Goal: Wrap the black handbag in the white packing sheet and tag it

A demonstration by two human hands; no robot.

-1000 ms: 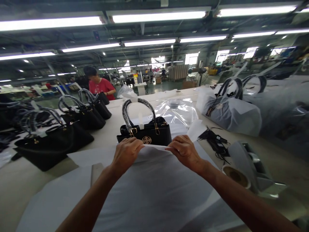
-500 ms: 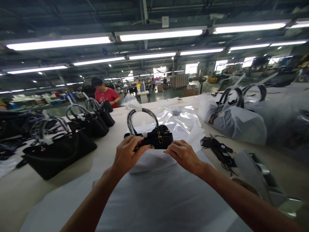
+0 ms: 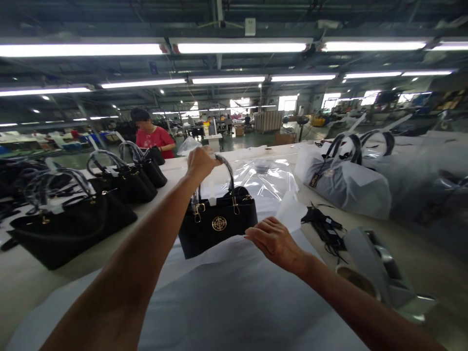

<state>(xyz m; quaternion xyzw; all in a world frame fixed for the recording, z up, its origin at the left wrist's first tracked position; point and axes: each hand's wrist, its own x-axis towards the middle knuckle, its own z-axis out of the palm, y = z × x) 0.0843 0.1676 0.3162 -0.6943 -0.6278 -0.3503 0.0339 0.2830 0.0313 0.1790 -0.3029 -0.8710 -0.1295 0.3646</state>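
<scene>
My left hand (image 3: 200, 162) is closed round the wrapped handles at the top of a small black handbag (image 3: 217, 225) with a gold round emblem, and holds it up off the table. My right hand (image 3: 273, 240) pinches the upper edge of a large white fabric bag (image 3: 234, 297) that lies flat in front of me, just right of the handbag's lower corner. The handbag hangs over the far end of the white bag.
Several black handbags (image 3: 73, 222) stand in a row on the left of the long table (image 3: 22, 287). Bagged handbags (image 3: 343, 183) lie at the right. Clear plastic (image 3: 272, 178), black cords (image 3: 325, 224) and a tape dispenser (image 3: 380, 268) are nearby. A person in red (image 3: 153, 139) works farther back.
My left hand let go of the white bag's edge, moved up to the handles and lifted the handbag. My right hand stayed on the white bag's edge.
</scene>
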